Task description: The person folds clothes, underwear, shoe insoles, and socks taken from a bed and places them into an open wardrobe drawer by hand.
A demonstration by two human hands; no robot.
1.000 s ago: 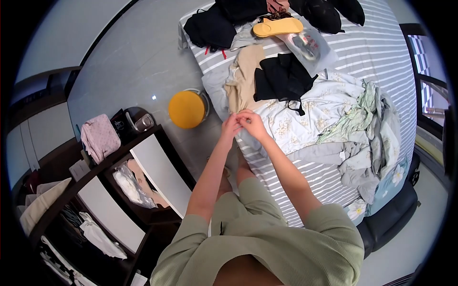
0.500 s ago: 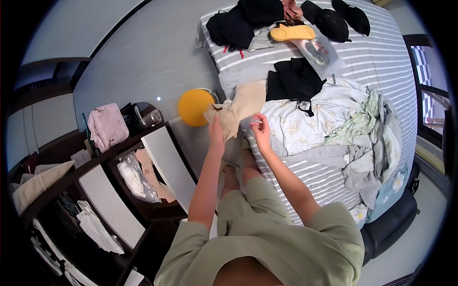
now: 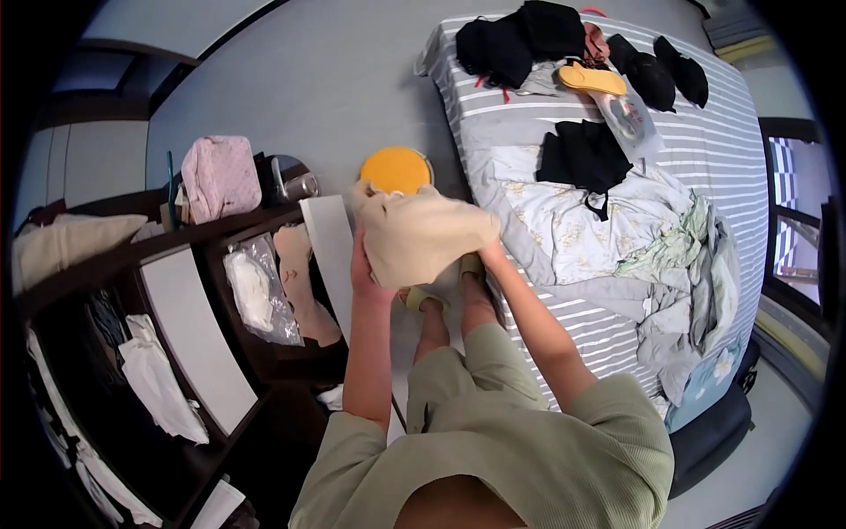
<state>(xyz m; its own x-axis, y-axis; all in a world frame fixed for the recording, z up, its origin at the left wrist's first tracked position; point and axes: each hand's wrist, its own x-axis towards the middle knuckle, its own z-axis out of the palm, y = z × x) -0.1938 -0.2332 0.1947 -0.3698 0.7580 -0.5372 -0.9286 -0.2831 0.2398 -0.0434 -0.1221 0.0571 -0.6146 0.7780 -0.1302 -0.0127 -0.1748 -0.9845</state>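
A beige cloth garment (image 3: pixel 421 234) is stretched between my two hands, held up in front of me above the floor. My left hand (image 3: pixel 365 264) grips its left side, with the fingers partly hidden by the fabric. At the right end my right hand (image 3: pixel 490 249) is closed on the edge, and most of its fingers are behind the cloth. What kind of garment it is I cannot make out. Just beyond it stands a round yellow stool top (image 3: pixel 396 167), partly covered by the cloth.
To the right is a bed with a striped sheet (image 3: pixel 564 326), holding black clothes (image 3: pixel 583 157), a rumpled floral cloth (image 3: pixel 590 216) and a yellow insole-shaped item (image 3: pixel 592 79). On the left, an open dark cabinet (image 3: pixel 256 204) contains a plastic-wrapped white bundle (image 3: pixel 256 286); a pink bag (image 3: pixel 222 176) sits on top.
The beige garment has moved away from the bed's edge and is spread wider. My right hand, earlier apart from it, now holds its right end. The view has shifted left.
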